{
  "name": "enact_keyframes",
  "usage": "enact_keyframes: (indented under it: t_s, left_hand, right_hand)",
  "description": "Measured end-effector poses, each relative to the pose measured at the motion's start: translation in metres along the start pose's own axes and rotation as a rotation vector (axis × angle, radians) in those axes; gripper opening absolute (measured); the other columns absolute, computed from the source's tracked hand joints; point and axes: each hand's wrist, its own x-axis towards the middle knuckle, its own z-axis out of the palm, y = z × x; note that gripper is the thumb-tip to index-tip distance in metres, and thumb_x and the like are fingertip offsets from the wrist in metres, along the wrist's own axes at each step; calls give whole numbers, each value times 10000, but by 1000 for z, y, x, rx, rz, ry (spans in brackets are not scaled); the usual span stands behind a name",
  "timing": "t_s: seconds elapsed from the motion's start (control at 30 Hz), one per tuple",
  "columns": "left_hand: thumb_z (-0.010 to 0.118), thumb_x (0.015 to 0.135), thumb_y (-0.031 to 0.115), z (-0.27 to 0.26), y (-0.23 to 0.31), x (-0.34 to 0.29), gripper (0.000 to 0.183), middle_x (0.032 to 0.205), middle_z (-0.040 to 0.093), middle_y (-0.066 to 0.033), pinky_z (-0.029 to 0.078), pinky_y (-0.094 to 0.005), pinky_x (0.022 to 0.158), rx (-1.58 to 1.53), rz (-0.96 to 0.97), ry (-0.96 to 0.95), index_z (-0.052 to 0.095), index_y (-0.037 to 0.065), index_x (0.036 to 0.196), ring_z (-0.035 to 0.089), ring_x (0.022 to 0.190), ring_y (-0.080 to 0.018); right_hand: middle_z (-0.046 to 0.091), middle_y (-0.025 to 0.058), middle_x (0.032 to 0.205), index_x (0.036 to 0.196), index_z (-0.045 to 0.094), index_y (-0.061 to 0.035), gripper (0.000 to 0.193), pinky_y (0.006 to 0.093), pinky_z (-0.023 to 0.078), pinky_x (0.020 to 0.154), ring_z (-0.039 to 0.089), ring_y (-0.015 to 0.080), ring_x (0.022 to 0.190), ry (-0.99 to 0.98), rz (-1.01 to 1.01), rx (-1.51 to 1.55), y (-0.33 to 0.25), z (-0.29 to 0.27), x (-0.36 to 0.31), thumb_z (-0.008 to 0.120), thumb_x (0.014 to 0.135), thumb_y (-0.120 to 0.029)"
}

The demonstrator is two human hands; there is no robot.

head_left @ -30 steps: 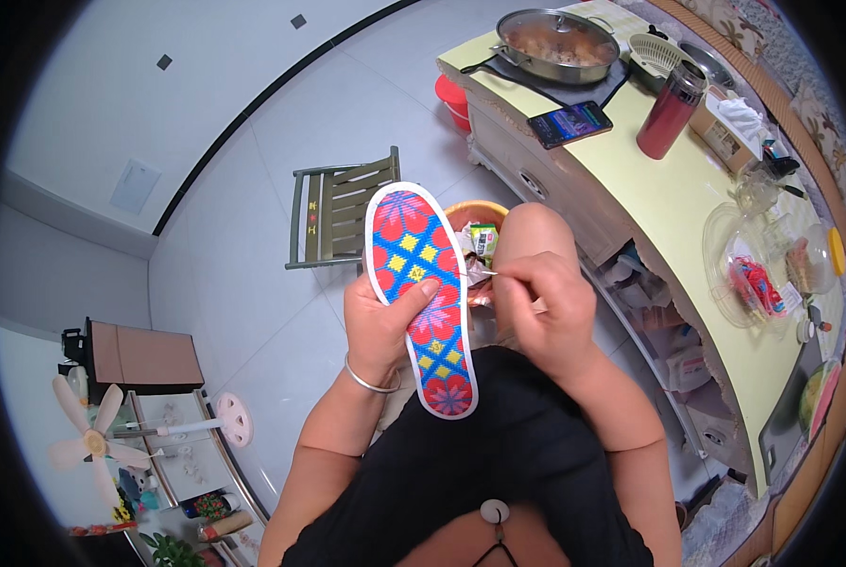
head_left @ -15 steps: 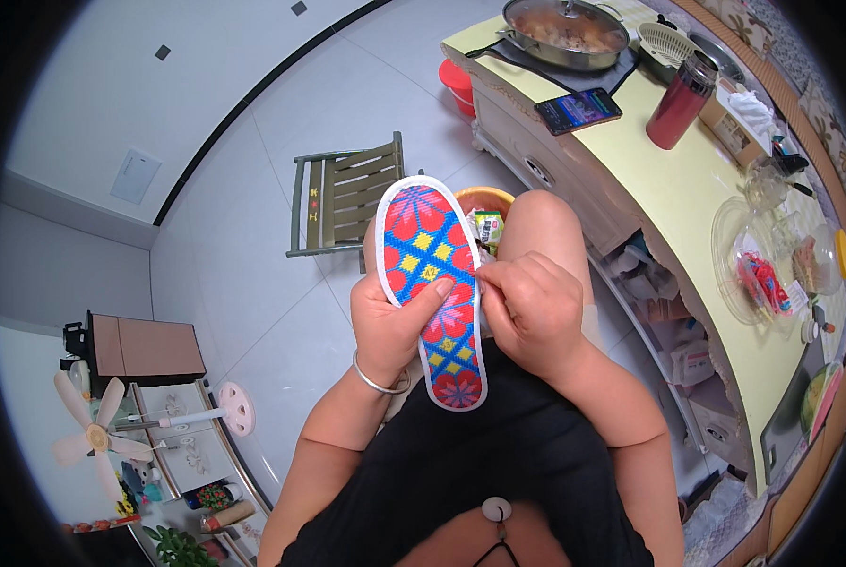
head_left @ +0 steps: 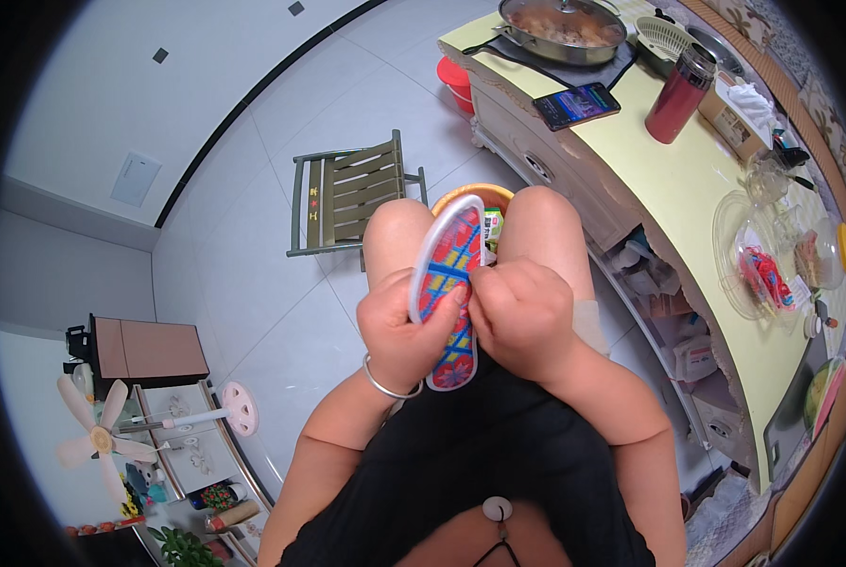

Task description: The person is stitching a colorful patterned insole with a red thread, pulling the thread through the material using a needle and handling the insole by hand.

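Observation:
An embroidered insole (head_left: 458, 248) with red, blue and yellow patterns and a white rim is held over my lap, tilted so its face looks narrow. My left hand (head_left: 402, 321) is closed around its left edge, thumb pressed on the patterned face. At the opposite edge, my right hand (head_left: 522, 307) is closed in a pinch, fingertips against the insole. A blue line crosses the face toward those fingertips; whether it is loose yarn or part of the pattern, I cannot tell. What the right fingers pinch is hidden.
A yellow-rimmed bin (head_left: 492, 192) with packets stands beyond my knees, near a folding stool (head_left: 357, 197). On the right, a counter (head_left: 664, 180) bears a lidded pan (head_left: 565, 36), a phone (head_left: 577, 106), a red flask (head_left: 678, 97) and a plastic tray of red yarn (head_left: 766, 276). A fan (head_left: 100, 438) stands left.
The insole has turned from facing up flat to a steep tilt, its left side raised. My right hand has shifted slightly left and stays pinched at the edge.

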Motion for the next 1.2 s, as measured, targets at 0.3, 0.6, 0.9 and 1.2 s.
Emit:
enact_keyframes:
  t_s: [0.3,0.6,0.9,1.2]
  left_hand:
    - [697,775,5,-3,-9,-2,77,761,675,-94,484,-257,591,-93,-75,37,670,-45,827,626,647,-139]
    - [701,779,-3,-19,-9,7,259,957,688,-104,531,-287,780,-659,-494,-201,636,-31,1028,655,840,-153]
    - [676,753,-79,-10,-14,2,352,1013,667,-152,561,-355,822,-961,-508,-185,579,-55,1091,669,902,-228]
    - [598,816,16,-119,-79,24,75,695,495,-66,293,-259,506,-1188,-312,133,532,7,851,365,626,-147]
  right_hand:
    - [565,84,666,815,611,-25,109,336,459,535,564,251,605,82,56,35,1,3,-4,667,722,-29]
    - [657,69,947,944,641,19,118,306,479,809,595,154,908,-198,942,1420,22,-2,-4,566,910,-66]
    - [650,120,973,961,625,7,105,261,487,696,593,167,845,313,1147,1672,74,19,-24,565,899,-52]
    - [467,58,750,1081,500,69,223,235,455,577,445,139,643,1159,582,1450,289,-230,-181,517,859,73]
